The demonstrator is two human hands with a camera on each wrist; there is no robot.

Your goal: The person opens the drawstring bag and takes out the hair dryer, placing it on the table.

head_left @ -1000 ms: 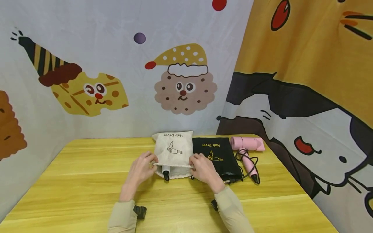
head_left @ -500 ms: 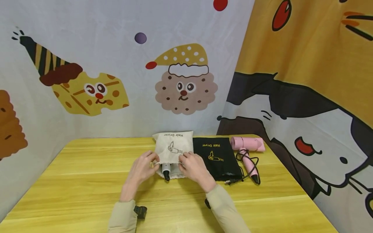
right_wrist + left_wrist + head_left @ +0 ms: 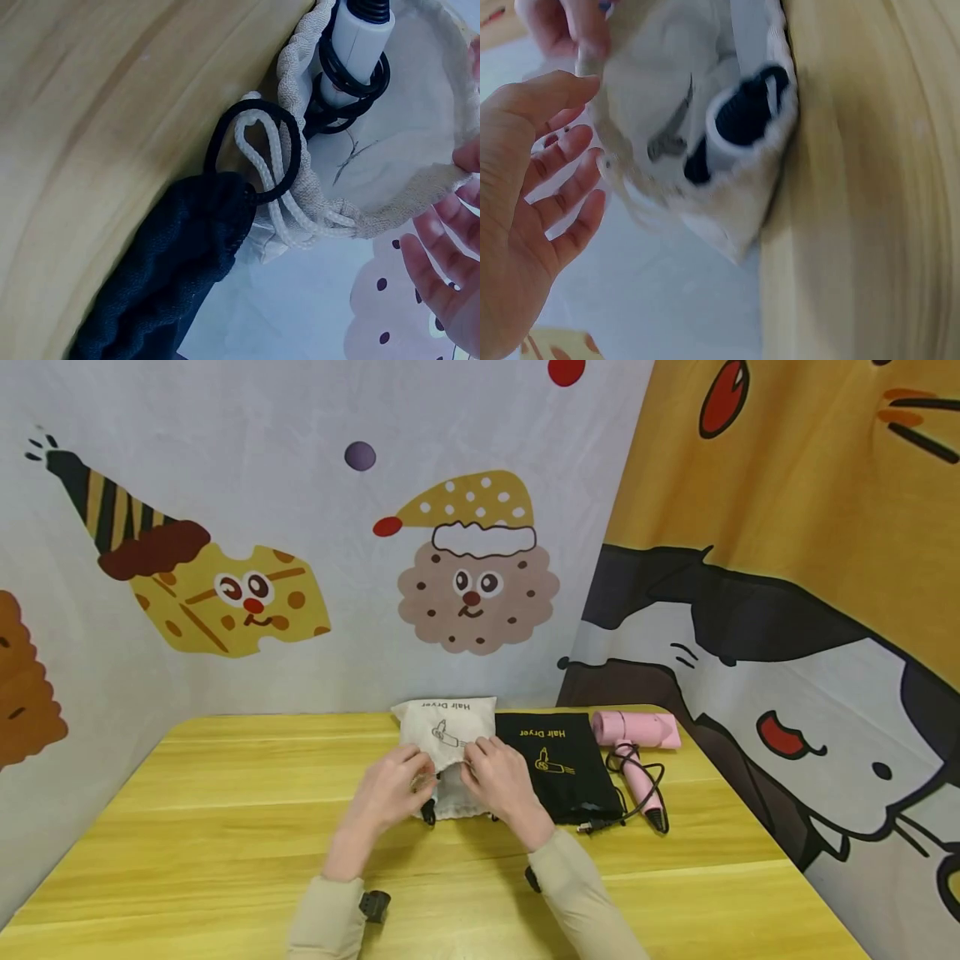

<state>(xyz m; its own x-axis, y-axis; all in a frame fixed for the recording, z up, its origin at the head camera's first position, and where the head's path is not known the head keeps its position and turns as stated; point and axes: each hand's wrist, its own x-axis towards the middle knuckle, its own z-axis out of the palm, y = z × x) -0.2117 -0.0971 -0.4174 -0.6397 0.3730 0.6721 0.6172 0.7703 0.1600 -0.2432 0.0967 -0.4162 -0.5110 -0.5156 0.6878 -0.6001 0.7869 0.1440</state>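
Note:
A cream drawstring bag (image 3: 435, 724) printed "Hair Dryer" lies at the far edge of the table, its mouth facing me and its upper rim raised. My left hand (image 3: 390, 789) pinches that rim (image 3: 611, 139) between thumb and fingers. Close beside it, my right hand (image 3: 501, 777) pinches the rim too, with the thumb inside and fingers outside. In the bag lies a hair dryer, whose white handle (image 3: 360, 41) shows near the opening with a black cord (image 3: 349, 90) wound about it. The rest of the dryer is hidden by cloth.
To the right lies a black "Hair Dryer" bag (image 3: 551, 739), its black cord loop beside the cream bag's white drawstring (image 3: 274, 161). A pink hair dryer (image 3: 637, 731) with a loosely wrapped cord rests farther right. Wooden table (image 3: 202, 827) extends left and in front.
My right hand has moved left along the rim, and my left hand has shifted right. The upper rim is higher and drawn narrower between them. The black bag and pink dryer have stayed put.

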